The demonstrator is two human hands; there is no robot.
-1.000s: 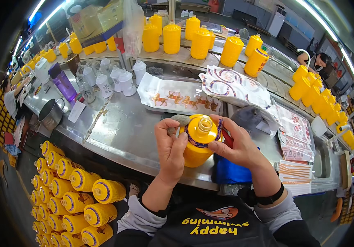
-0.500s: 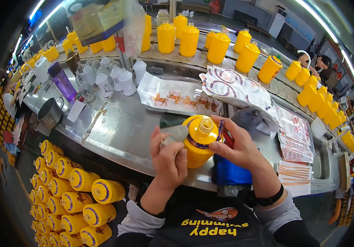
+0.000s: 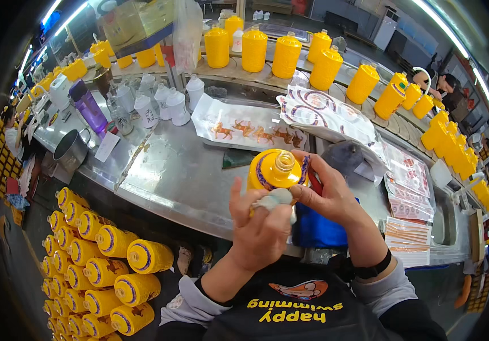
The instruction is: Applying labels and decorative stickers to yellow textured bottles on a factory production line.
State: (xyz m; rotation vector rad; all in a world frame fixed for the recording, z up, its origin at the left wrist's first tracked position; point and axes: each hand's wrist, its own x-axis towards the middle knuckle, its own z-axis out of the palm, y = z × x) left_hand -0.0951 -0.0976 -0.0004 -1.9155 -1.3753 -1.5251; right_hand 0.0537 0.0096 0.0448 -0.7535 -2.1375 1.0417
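Down at the far left, below the counter edge, rows of yellow bottles (image 3: 105, 256) lie stacked on their sides with their capped ends facing up. On the steel counter (image 3: 182, 176) above them stand a metal pot (image 3: 71, 150), a purple bottle (image 3: 90, 111) and a cluster of small white jars (image 3: 159, 102). Further along lies a flat white packet printed with orange figures (image 3: 250, 128).

Near the middle, just above the counter's front edge, the left hand (image 3: 261, 230) is curled with its fingers pinching a small pale cloth (image 3: 273, 199) and pressing it against the side of a yellow ceramic bottle (image 3: 276, 170). The bottle is uncapped, its open neck pointing up at the camera, with a dark patterned band around its shoulder. The right hand (image 3: 327, 196) wraps around the bottle's right side, fingers closed over the top edge and thumb near the cloth; a black band sits on that wrist. A blue object (image 3: 318, 230) shows beneath this hand.

To the right, printed sheets (image 3: 406, 170) lie spread on the counter, and more upright yellow bottles (image 3: 455, 153) line the far edge and curve away along the right side.
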